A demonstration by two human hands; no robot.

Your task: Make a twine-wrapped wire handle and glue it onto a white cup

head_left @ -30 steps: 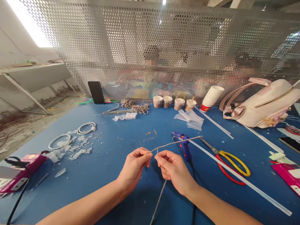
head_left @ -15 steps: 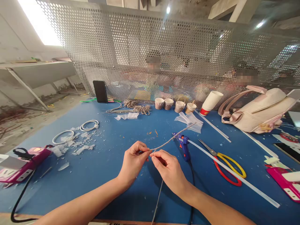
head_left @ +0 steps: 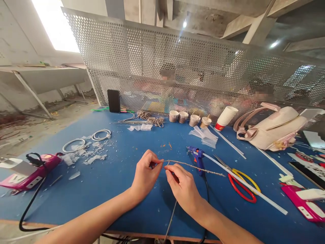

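Far L on the blue table [head_left: 114,176] you have a pink power strip [head_left: 49,161] w/ a white charger [head_left: 19,166] on it & a black cable [head_left: 25,211] curving down to the table edge. Next come two white rings [head_left: 73,139], w/ clear plastic scraps [head_left: 95,158] around them. Behind, a black phone [head_left: 114,101] stands upright by the mesh panel [head_left: 137,51]; just R of it, a string bundle [head_left: 155,121] w/ clear strips [head_left: 143,127] in front.

Mid-table, your L hand [head_left: 147,171] pinches the thin cord [head_left: 189,164] btwn thumb & finger, up off the surface. The cord runs R above your R hand [head_left: 184,179], its free end out past the glue gun [head_left: 196,155]. Your R hand is just beside the L, fingertips closed on a short bit of the cord. A strand [head_left: 171,218] shows below the R hand; can't tell if it's the same pc.

Farther R: four paper cups [head_left: 174,116] at the back, then the glue gun w/ a clear stick [head_left: 269,200] from its rear, crossing over scissors [head_left: 250,179] w/ red & yellow handles. Behind: a tilted cup stack [head_left: 225,118], then a pale pink backpack [head_left: 276,127].
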